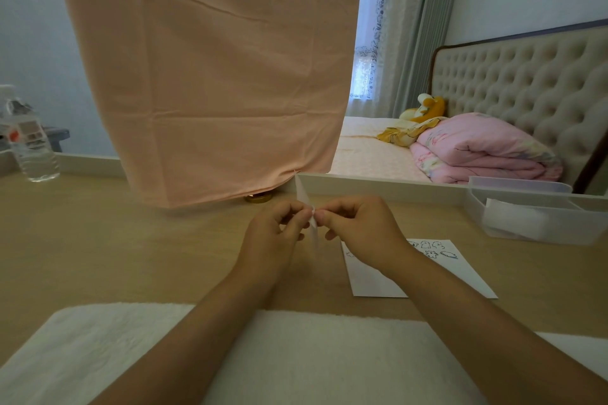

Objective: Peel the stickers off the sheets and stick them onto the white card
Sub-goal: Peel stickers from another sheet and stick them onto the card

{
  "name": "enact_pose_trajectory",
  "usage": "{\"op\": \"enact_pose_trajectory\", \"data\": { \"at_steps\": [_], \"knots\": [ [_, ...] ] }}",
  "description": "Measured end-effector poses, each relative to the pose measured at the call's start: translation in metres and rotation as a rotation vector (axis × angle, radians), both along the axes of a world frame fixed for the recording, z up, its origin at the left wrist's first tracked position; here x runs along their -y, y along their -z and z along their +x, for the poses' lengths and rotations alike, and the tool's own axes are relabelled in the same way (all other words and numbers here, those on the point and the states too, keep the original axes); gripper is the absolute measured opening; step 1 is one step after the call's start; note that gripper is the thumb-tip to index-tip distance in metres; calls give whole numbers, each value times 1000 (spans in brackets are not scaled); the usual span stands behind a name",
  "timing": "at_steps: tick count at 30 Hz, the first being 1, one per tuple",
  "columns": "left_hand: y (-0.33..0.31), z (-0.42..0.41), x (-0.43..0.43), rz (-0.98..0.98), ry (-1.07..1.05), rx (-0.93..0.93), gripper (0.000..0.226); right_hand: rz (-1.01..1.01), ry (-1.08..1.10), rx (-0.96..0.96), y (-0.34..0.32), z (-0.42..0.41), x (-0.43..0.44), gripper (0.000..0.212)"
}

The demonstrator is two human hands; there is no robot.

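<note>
Peach cloth (210, 76) hung across upper centre, pale wooden desk (98, 240) below, fluffy white towel (115, 355) laid along bottom edge, white card (454, 276) bearing cartoon stickers laid right of centre, thin sticker sheet (302, 196) pinched edge-on mid-frame by curled fingers (329, 212) of left hand (273, 233) and right hand (362, 227).

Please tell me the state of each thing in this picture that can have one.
left hand: pinches the sticker sheet
right hand: pinches the sticker sheet too
sticker sheet: held upright above the table, seen edge-on
white card: flat on the table, several stickers on it
water bottle: upright
clear box: something white inside
</note>
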State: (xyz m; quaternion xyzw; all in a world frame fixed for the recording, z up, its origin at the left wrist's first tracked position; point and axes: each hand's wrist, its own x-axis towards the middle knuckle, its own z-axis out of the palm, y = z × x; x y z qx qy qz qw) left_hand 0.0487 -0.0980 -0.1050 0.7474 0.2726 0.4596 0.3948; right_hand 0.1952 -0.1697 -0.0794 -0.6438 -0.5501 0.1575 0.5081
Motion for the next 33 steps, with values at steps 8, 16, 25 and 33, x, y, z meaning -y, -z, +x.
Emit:
{"op": "enact_pose_trajectory", "data": {
  "at_steps": [8, 16, 25, 33],
  "knots": [
    [1, 2, 1, -87, 24, 10, 17, 15, 13, 22, 0, -1, -1, 8],
    [-8, -3, -1, -273, 108, 57, 21, -25, -61, 360, -12, 15, 6, 46],
    [-15, -11, 2, -268, 188, -75, 31, -73, -99, 263, -14, 19, 6, 8],
    [-15, -11, 2, -305, 212, -143, 16, -4, 22, 61, -14, 25, 2, 8]
  ]
}}
